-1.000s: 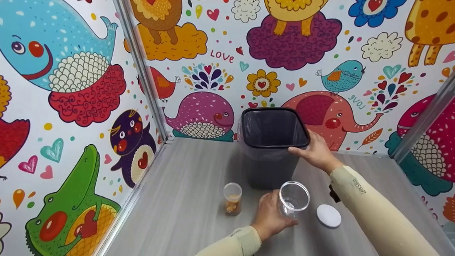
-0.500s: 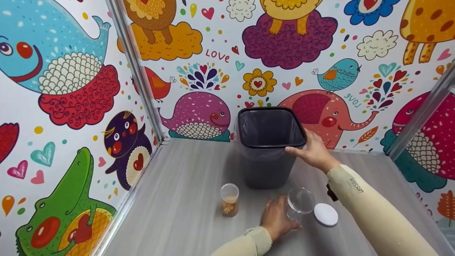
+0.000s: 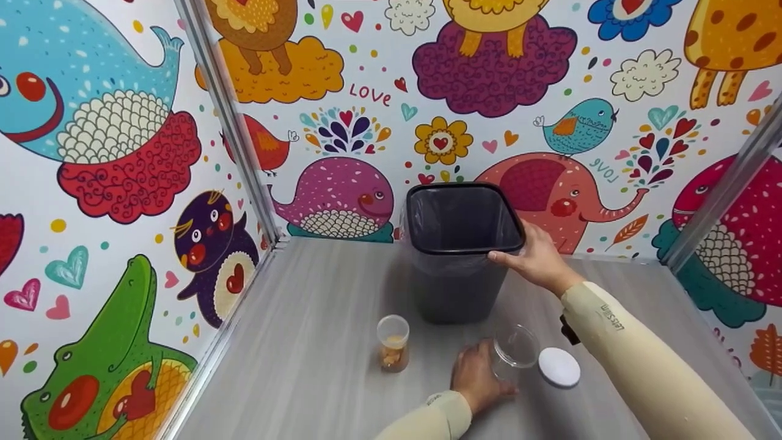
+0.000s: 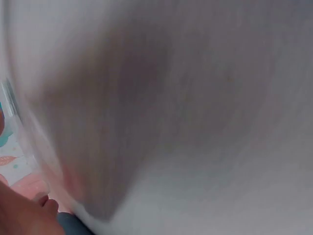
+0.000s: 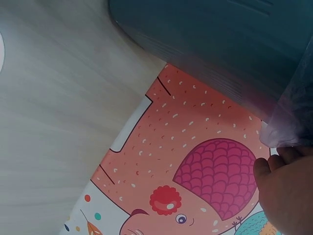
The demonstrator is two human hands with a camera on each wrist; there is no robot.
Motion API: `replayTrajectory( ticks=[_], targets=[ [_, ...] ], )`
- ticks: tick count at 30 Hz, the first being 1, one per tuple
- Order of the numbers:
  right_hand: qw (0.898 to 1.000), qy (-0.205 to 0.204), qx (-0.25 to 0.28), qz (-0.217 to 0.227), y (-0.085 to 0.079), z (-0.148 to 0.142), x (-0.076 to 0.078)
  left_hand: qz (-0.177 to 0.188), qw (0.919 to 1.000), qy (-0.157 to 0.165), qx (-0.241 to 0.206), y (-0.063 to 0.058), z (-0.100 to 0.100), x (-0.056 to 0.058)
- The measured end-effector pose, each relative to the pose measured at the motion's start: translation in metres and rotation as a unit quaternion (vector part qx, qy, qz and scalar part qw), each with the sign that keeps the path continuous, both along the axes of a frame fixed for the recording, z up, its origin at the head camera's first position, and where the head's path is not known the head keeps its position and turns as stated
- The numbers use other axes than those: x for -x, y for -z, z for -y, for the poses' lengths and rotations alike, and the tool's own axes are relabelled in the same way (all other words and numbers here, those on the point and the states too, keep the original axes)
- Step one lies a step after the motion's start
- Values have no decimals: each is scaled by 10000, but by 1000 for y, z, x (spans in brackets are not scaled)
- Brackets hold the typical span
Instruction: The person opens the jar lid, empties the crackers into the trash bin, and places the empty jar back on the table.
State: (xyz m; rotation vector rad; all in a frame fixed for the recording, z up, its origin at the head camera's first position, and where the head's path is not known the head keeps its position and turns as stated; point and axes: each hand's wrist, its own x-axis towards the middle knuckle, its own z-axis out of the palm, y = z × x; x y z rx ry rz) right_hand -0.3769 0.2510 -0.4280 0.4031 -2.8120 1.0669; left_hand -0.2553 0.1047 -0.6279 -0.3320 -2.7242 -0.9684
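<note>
A clear, see-through jar [image 3: 516,347] without a lid stands upright near the front of the table. My left hand [image 3: 479,377] holds it from the left, thumb at its near side. A dark bin [image 3: 458,296] with a clear plastic liner stands behind it. At the bin's right rim, my right hand [image 3: 540,260] grips with the thumb over the near corner; the right wrist view shows its fingers by the liner [image 5: 281,129]. Left of the jar is a small translucent cup [image 3: 393,347] with light brown pieces inside. To the right lies a round white lid [image 3: 559,366].
Walls printed with cartoon animals [image 3: 342,195] close off the back and sides of the grey table [image 3: 317,305]. Metal strips [image 3: 229,122] run along the wall corners. The left wrist view is mostly blurred tabletop with a shadow.
My left hand has moved right and lowered the jar towards the table, near the white lid. My right hand stays on the bin's rim. The head view has shifted slightly.
</note>
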Motion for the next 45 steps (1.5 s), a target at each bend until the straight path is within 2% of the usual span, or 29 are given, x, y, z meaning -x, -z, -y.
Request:
replayTrajectory(
  ticks=[10, 17, 22, 25, 29, 32, 34, 37, 39, 42, 45],
  targets=[
    [9999, 41, 119, -22, 0, 2, 1, -447, 9988, 0, 174, 11, 1, -2],
    [9998, 16, 174, 7, 1, 1, 1, -278, 9991, -20, 312, 12, 3, -4],
    [9999, -51, 147, -71, 0, 1, 1, -359, 9984, 0, 444, 15, 5, -3],
    [9999, -48, 69, -98, 0, 1, 1, -340, 9985, 7, 438, 13, 7, -4],
    [9999, -82, 59, -106, 0, -1, 2, -67, 9985, 82, 544, 7, 13, -9],
    [9999, -59, 92, -43, 0, -2, 2, 20, 9972, 254, 704, 0, 24, -18],
    [9999, -33, 96, -3, 0, -2, 1, -120, 9956, 481, 796, -6, 34, -26],
    [10000, -11, 54, 71, -1, -3, 0, -520, 9890, 976, 985, -16, 51, -39],
    [10000, -43, 22, 50, -1, -3, 1, -943, 9802, 1337, 1117, -24, 64, -46],
    [9999, -106, 25, -38, -1, -2, 1, -1730, 9607, 1794, 1218, -37, 89, -53],
    [9996, -222, 50, -192, -1, -1, 2, -2616, 9375, 1977, 1165, -49, 117, -54]
  ],
)
